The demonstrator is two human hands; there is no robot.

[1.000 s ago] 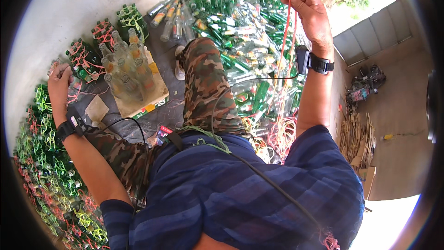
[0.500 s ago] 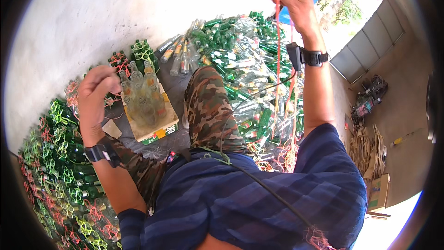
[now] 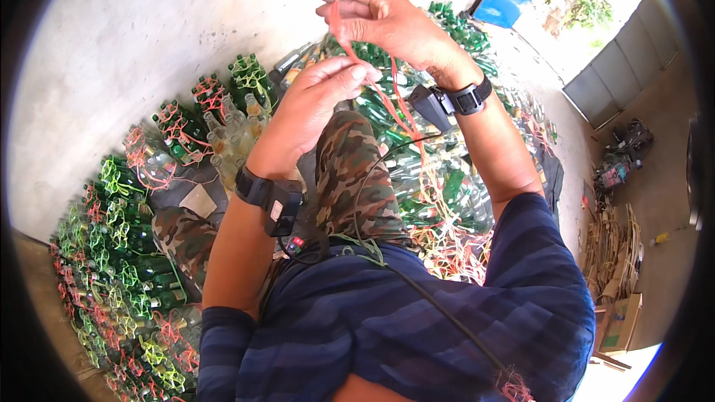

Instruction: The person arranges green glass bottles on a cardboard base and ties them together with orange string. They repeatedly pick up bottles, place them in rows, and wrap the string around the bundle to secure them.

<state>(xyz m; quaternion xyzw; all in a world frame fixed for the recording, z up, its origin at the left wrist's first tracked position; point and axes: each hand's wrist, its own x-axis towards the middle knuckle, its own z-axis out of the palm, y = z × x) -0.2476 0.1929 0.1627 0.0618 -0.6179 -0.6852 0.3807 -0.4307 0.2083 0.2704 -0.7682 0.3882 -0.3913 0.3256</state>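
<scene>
A flat red plastic string [image 3: 386, 101] is raised in front of me, its strands trailing down past my knee. My right hand [image 3: 398, 28] grips it near its upper end, with the string running over the fingers. Just below, my left hand [image 3: 316, 100] pinches the same string between thumb and fingers. Clear glass bottles [image 3: 229, 141] stand in a group between my legs and the wall, partly hidden by my left forearm. A tangle of red and pale strings [image 3: 454, 253] lies by my right hip.
Loose green and clear bottles [image 3: 447, 167] are heaped ahead and to the right. Bundles of green bottles tied with coloured string [image 3: 123, 242] line the left wall. A cable [image 3: 432, 305] crosses my body. Flattened cardboard [image 3: 607, 253] and a box [image 3: 622, 324] stand far right.
My right hand has come down and left with the red string. My left hand has moved up and right from beside the clear bottles and now pinches the string.
</scene>
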